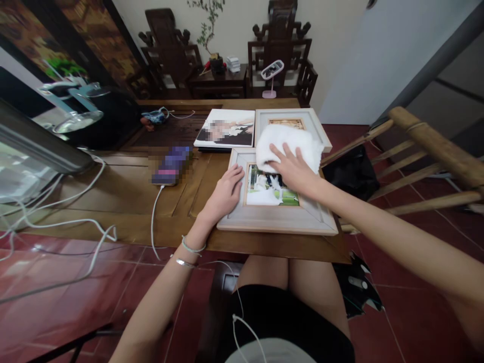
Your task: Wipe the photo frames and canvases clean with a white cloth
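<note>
A pale picture frame (280,227) with an outdoor photo (289,196) in it lies flat at the table's near edge. My left hand (226,192) rests on its left side, fingers laid over the rim and nothing gripped in them. On the frame's upper part, my right hand (295,169) presses down on a bunched white cloth (285,141), its fingers spread over it. The cloth also covers part of a second pale frame (320,128) lying just behind. Beside that one is a photo panel (230,118) on a dark base.
A phone (172,166) with a white cable lies left on the wooden table (200,176). More cables (86,222) trail at far left. A pink stand mirror (270,80) stands beyond the table. A wooden chair (427,136) is close on the right.
</note>
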The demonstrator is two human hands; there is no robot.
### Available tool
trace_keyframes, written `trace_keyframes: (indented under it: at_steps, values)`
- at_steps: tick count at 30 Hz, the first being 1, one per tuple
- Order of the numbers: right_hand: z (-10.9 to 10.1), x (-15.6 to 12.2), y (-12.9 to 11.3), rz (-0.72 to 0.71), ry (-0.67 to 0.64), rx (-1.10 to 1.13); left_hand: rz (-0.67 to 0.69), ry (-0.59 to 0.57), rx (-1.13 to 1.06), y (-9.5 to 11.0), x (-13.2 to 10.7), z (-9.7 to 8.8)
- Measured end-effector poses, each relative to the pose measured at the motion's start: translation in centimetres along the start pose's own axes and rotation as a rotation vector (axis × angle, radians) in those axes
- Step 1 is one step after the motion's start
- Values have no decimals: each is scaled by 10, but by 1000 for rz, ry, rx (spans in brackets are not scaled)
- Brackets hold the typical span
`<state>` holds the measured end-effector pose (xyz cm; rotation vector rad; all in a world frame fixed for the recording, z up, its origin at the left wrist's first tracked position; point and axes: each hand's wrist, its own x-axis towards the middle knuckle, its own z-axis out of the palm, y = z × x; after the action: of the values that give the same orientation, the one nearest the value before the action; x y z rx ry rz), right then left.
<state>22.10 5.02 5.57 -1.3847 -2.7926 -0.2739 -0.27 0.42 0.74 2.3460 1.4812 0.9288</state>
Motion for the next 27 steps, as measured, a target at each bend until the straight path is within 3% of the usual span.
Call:
trace_keyframes:
  at_steps: [2,5,12,17,22,27]
  values:
    - [3,10,6,-10,10,-11,0,3,-5,-1,0,0]
    - [-1,6,-5,-46,-61,-31,2,10,-11,-2,0,1]
    - [-43,-57,-53,-205,-300,98,23,52,2,-3,0,6]
    - [-70,-85,-73,-358,-317,212,14,48,-8,-2,1,5]
    - [-54,-68,-82,-269,-254,171,11,29,-58,-1,1,3]
    - [-25,-19,-66,-175,-169,43,16,90,-113,2,-1,0]
